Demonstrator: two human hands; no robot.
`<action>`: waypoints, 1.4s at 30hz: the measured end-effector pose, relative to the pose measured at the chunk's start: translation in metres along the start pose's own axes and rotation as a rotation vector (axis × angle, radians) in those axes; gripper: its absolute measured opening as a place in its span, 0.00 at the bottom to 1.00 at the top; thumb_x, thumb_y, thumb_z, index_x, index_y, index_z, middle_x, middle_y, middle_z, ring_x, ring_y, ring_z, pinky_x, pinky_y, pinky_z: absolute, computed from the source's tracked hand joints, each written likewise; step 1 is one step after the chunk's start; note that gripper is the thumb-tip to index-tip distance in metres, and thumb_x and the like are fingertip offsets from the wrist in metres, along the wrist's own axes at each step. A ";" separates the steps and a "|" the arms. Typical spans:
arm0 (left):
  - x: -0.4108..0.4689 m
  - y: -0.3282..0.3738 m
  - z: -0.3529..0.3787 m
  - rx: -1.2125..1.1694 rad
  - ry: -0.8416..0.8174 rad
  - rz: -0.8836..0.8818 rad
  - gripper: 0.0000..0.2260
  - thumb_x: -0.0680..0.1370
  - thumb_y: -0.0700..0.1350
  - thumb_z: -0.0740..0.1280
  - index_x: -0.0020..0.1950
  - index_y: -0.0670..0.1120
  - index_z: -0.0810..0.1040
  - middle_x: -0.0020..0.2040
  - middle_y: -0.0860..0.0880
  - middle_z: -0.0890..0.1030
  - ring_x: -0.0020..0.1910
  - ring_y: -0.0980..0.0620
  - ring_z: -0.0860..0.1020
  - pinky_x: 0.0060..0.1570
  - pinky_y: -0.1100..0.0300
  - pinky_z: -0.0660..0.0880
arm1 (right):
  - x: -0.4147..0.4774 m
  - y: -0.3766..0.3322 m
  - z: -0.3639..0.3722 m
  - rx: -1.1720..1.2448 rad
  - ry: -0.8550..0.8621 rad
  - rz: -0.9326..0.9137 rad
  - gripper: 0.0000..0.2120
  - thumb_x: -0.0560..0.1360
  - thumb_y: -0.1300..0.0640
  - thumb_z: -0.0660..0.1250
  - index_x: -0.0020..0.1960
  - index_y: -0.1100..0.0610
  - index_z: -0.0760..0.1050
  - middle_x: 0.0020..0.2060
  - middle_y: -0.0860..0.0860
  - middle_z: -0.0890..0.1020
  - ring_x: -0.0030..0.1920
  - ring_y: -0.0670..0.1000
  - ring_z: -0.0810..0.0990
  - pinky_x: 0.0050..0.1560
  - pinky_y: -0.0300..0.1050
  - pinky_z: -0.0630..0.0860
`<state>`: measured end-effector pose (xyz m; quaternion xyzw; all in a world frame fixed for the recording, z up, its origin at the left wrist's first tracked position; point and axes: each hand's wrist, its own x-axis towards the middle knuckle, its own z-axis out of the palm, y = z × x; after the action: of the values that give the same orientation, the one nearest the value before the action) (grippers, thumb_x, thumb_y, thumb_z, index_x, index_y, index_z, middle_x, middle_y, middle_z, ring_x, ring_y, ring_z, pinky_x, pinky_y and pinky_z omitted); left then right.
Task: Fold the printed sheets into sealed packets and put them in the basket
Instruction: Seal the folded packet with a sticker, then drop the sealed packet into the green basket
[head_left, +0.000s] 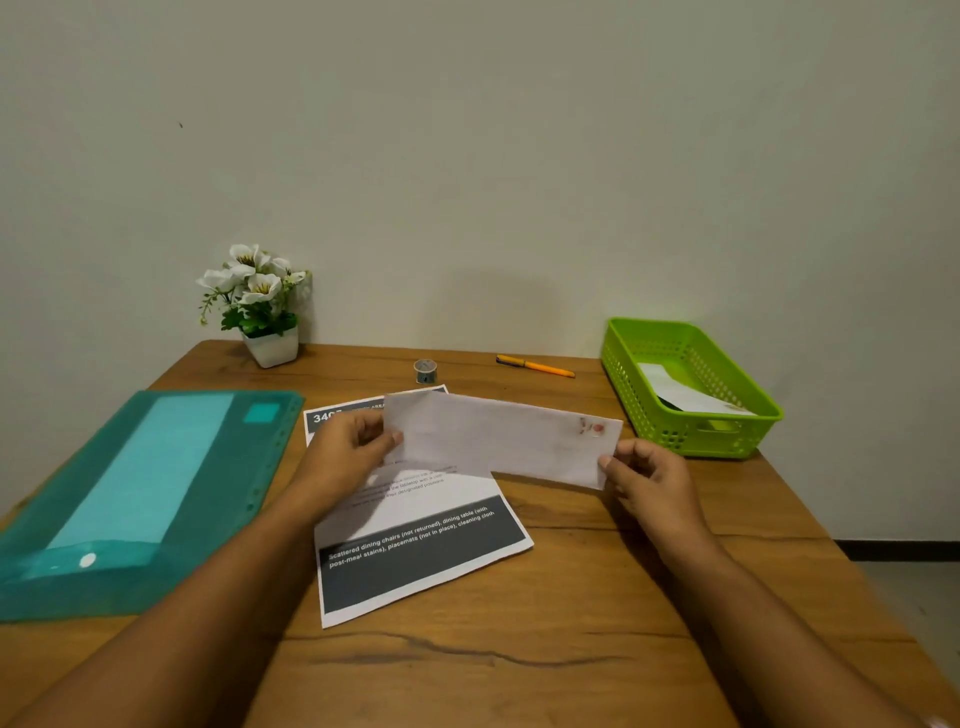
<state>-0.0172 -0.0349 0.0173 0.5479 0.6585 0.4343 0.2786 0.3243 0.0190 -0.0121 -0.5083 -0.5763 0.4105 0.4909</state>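
A person holds a folded packet (498, 439) up in the air with 2 hands, just above the middle of the wooden surface (571, 597). The left hand (348, 452) has its grip on the packet's 9 o'clock end, with the thumb pressed on the front and the fingers behind. The right hand (649, 475) pinches the corner at the 4 o'clock end, with its fingers curled.

A small red sticker sits near the packet's 2 o'clock corner. 1 printed sheet (415, 551) lies flat on the surface under the packet, partly hidden by it. The green basket (628, 384) stands at 2 o'clock, and 1 white packet (685, 397) lies inside it.

A small tape roll (425, 371) is at 12 o'clock. An orange pen (535, 366) lies at 1 o'clock. A flower pot (272, 345) stands at 11 o'clock. A teal folder (145, 493) lies at 9 o'clock.
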 end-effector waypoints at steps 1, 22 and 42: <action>0.003 0.008 -0.001 0.011 0.004 0.020 0.04 0.82 0.43 0.68 0.53 0.49 0.83 0.43 0.53 0.87 0.42 0.55 0.85 0.41 0.59 0.80 | 0.000 -0.005 -0.003 0.019 0.001 0.010 0.06 0.79 0.64 0.71 0.45 0.57 0.83 0.36 0.47 0.86 0.35 0.42 0.81 0.36 0.39 0.75; 0.073 0.162 0.188 0.175 -0.363 0.434 0.28 0.79 0.47 0.73 0.77 0.47 0.70 0.73 0.48 0.74 0.71 0.49 0.72 0.70 0.52 0.70 | 0.020 -0.026 -0.114 0.683 0.514 0.339 0.04 0.80 0.67 0.68 0.54 0.62 0.78 0.43 0.59 0.85 0.35 0.52 0.85 0.35 0.45 0.85; 0.060 0.137 0.236 0.409 -0.466 0.642 0.27 0.78 0.48 0.72 0.77 0.45 0.72 0.76 0.47 0.72 0.75 0.51 0.68 0.72 0.63 0.60 | 0.064 -0.005 -0.066 0.549 0.566 0.383 0.07 0.80 0.60 0.71 0.44 0.58 0.76 0.36 0.54 0.79 0.26 0.47 0.81 0.25 0.40 0.78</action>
<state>0.2330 0.0892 0.0334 0.8517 0.4469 0.2246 0.1565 0.3882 0.0796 0.0145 -0.5491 -0.1838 0.4766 0.6615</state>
